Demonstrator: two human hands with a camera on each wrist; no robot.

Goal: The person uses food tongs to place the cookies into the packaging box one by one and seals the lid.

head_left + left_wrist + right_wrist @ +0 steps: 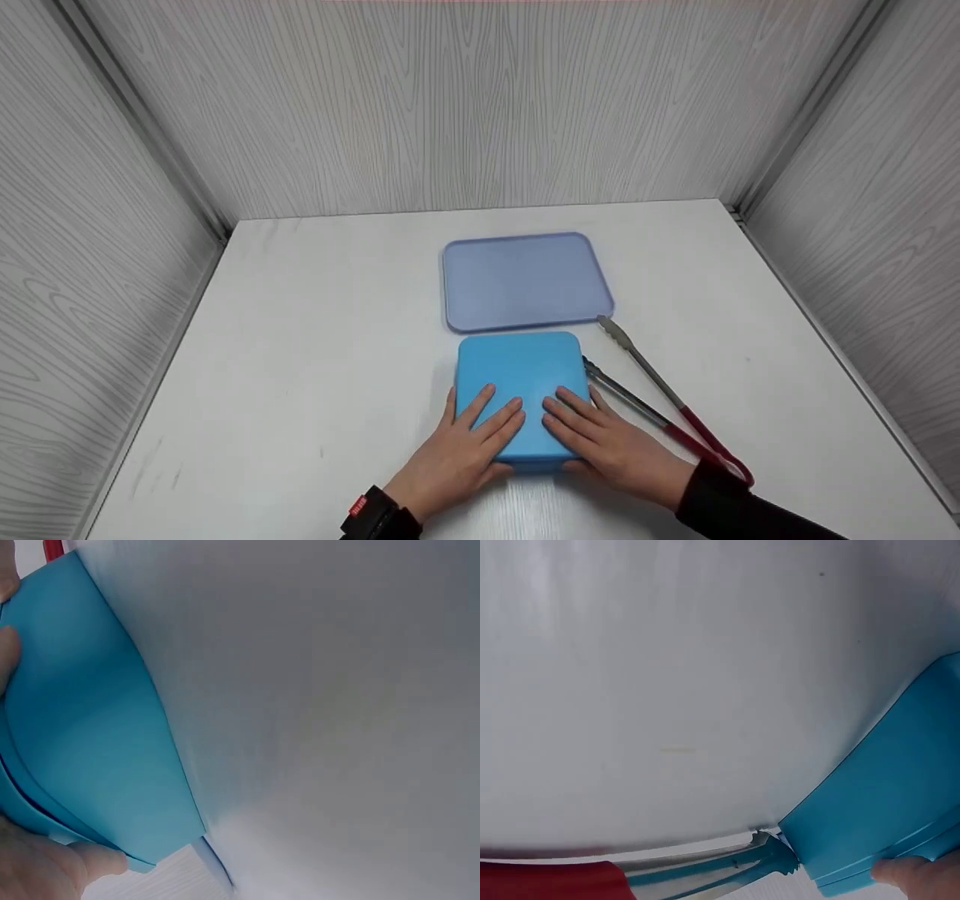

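Note:
A blue lidded box (517,367) sits on the white table in the head view. My left hand (469,454) lies on its left half, fingers spread straight over the lid and thumb at the front edge. On the right half, my right hand (611,450) presses with straight fingers in much the same way. In the left wrist view the box's side (97,705) shows a seam under the lid, and a fingertip touches near it. The right wrist view has a finger (915,874) on the box's edge. Beside the box lie metal tongs (652,375) with red handles, spread apart.
A flat light-blue tray (525,281) lies just behind the box. One tip of the tongs touches or nearly touches its front right corner. Grey wood-grain panels (480,112) wall the table at the back and on both sides.

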